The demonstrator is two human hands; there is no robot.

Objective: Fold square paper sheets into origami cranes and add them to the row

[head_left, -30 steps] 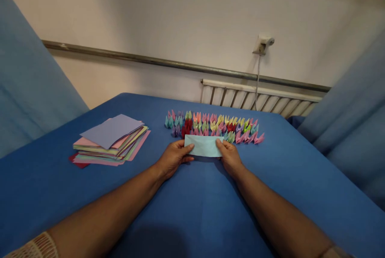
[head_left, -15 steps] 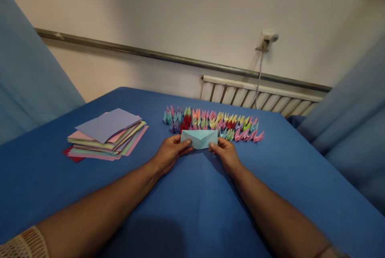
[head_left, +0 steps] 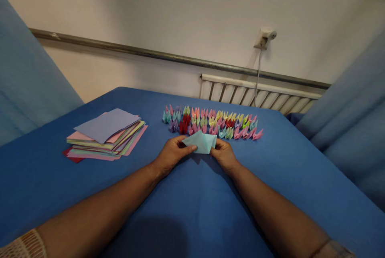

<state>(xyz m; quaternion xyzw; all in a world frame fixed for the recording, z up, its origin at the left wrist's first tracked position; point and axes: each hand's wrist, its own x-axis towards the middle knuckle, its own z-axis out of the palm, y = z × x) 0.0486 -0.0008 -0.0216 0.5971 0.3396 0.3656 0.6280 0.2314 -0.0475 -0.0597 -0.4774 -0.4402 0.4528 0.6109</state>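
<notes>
Aqua folded sheet (head_left: 203, 144), creased w/ overlapping flaps & a pointed L end, is just on the near side of the origami cranes (head_left: 213, 121), held over the blue cover (head_left: 192, 198) w/ its shadow below. L hand (head_left: 171, 154) pinches its L part, thumb on the front face, fingers mostly hidden behind. R hand (head_left: 226, 156) grips the R edge, thumb at the lower corner, fingers partly hidden.

Cranes stand in approx. 3 rows, multicol.; sheet & hands block part of the view of the front row. L of the cranes, well apart: uneven stack of col. paper (head_left: 106, 127), lilac on top, a red sheet (head_left: 72, 156) poking out underneath. Behind the cranes, past the cover's far edge: radiator (head_left: 234, 83), then metal pipe (head_left: 144, 51) along the wall. Up & R of the cranes: wall socket (head_left: 264, 38) w/ cable (head_left: 258, 71) hanging across pipe & radiator. Blue curtains far L (head_left: 27, 69) & far R of the cranes.
</notes>
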